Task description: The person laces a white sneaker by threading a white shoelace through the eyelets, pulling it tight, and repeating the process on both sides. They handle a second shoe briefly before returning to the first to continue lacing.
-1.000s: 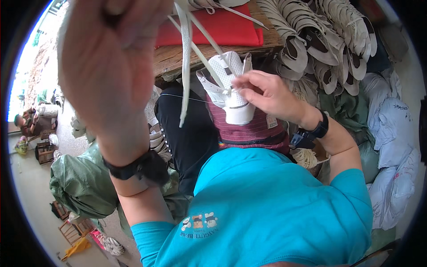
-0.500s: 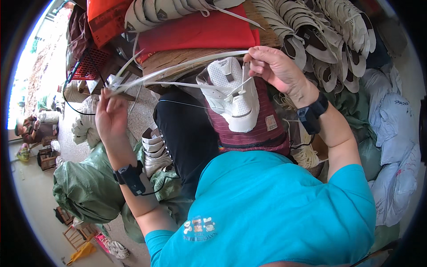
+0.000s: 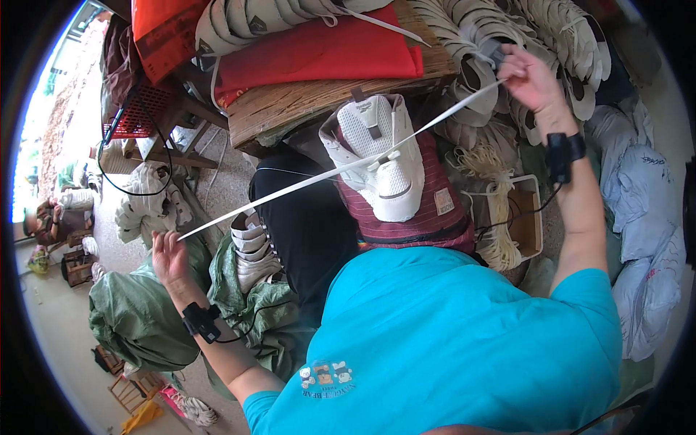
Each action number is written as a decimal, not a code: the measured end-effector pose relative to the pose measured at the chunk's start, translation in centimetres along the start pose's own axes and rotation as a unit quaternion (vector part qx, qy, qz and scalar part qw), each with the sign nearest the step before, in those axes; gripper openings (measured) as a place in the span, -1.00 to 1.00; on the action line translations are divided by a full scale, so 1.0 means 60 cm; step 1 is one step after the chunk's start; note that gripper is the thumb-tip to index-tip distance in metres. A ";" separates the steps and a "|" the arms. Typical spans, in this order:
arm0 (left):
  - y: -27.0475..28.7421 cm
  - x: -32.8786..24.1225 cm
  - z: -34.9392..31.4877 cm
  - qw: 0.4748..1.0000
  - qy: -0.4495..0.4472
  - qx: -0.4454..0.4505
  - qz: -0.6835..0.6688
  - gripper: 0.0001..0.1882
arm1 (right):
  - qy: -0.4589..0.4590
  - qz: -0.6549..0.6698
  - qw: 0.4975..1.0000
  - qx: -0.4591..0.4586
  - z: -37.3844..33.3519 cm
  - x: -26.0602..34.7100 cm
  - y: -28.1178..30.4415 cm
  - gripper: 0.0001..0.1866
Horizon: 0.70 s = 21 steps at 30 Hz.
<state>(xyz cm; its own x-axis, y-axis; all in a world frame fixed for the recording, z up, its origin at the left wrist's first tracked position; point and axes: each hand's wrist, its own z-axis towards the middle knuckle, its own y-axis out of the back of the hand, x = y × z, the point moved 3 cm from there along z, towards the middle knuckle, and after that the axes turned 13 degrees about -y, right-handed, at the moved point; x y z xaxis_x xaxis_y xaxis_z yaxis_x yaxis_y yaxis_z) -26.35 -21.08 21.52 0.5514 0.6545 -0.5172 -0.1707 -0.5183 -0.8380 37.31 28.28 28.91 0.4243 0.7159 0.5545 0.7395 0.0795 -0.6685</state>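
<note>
A white shoe upper [image 3: 397,190] rests on a maroon striped cloth [image 3: 362,221] over my lap, its tongue [image 3: 365,119] toward the table. Across its front runs a long white shoelace [image 3: 264,197], pulled straight. My left hand [image 3: 169,257] pinches one end low on the left, beside the green sack. Up on the right, in front of the hanging shoe uppers, my right hand [image 3: 533,81] grips the other end. Whether the shoelace is threaded at the middle of the upper or only lies over it, I cannot tell. A thin thread runs leftward from the upper.
The wooden table [image 3: 290,109] ahead bears red cloth [image 3: 319,61] and a row of nested uppers [image 3: 268,18]. More stacked uppers [image 3: 478,29] stand far right. Cream laces [image 3: 500,243] hang at a box [image 3: 533,210]. Green sacks [image 3: 141,304] and white sacks [image 3: 641,210] lie at the sides.
My hands have spread apart: the left moved down toward me, the right up and outward. The looped, slack shoelace is now one straight line across the upper.
</note>
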 end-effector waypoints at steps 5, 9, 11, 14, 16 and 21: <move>0.119 -0.147 0.014 0.995 -0.084 -0.011 0.045 -0.79 | 0.016 -0.127 0.978 -0.166 -0.009 0.179 0.191 -0.84; 0.045 -0.055 0.015 0.932 -0.194 -0.105 0.288 -0.76 | 0.067 -0.215 0.901 -0.372 -0.060 0.229 0.354 -0.84; 0.011 -0.014 -0.019 0.845 -0.263 -0.011 0.466 -0.72 | 0.141 -0.269 0.845 -0.441 -0.055 0.183 0.334 -0.83; -0.117 0.142 -0.088 0.750 -0.253 0.109 0.602 -0.72 | 0.060 -0.384 0.863 -0.322 -0.039 0.074 0.251 -0.84; -0.193 0.233 -0.137 0.841 -0.121 0.120 0.514 -0.75 | 0.024 -0.477 0.847 -0.232 -0.037 -0.019 0.147 -0.88; -0.294 0.428 -0.228 0.833 -0.048 0.313 0.454 -0.79 | -0.001 -0.546 0.838 0.003 -0.047 -0.222 -0.061 -0.69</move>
<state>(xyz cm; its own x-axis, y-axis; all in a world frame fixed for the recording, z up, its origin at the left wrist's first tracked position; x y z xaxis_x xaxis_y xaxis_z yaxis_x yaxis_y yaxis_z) 2.00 -2.63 25.39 -0.0997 0.2063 -0.9734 -0.8909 -0.4541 -0.0050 30.43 16.50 25.35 -0.5047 0.2158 0.8359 0.6834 0.6915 0.2341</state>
